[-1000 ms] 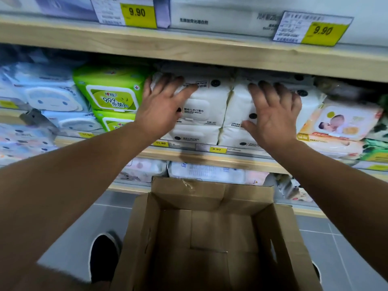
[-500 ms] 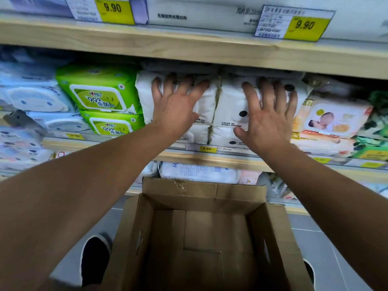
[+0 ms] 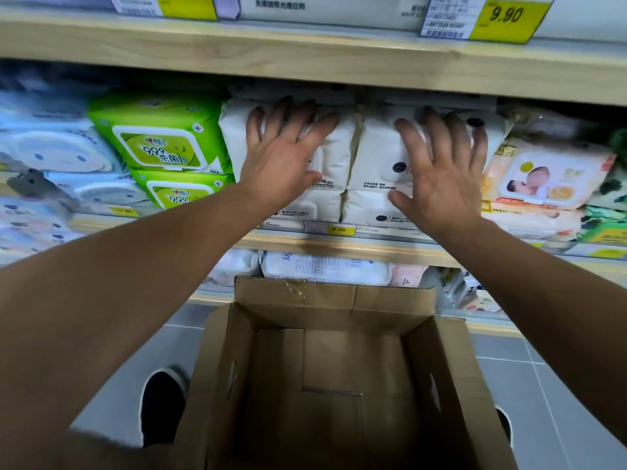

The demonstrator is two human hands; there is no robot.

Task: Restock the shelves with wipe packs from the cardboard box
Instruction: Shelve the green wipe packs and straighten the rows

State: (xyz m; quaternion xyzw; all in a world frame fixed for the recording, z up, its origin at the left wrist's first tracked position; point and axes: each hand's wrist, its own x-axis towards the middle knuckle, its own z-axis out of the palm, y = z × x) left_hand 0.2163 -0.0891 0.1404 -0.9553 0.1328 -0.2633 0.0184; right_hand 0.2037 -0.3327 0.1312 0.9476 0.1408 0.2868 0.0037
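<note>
Two stacks of white wipe packs stand side by side on the middle shelf (image 3: 339,247). My left hand (image 3: 285,154) lies flat, fingers spread, against the left white stack (image 3: 334,154). My right hand (image 3: 441,171) lies flat, fingers spread, against the right white stack (image 3: 376,157). Neither hand grips a pack. Below my arms, the brown cardboard box (image 3: 325,300) stands on the floor with its flaps up, and I see no packs inside it.
Green wipe packs (image 3: 159,144) sit left of the white stacks, pale blue packs (image 3: 51,150) farther left, peach baby-picture packs (image 3: 549,174) on the right. A wooden shelf (image 3: 305,52) with yellow price tags runs above. More packs lie on the lower shelf. My dark shoe (image 3: 163,405) is beside the box.
Both hands have slid a little upward and deeper onto the white stacks, which now sit further back and squarer on the shelf. The view has moved closer.
</note>
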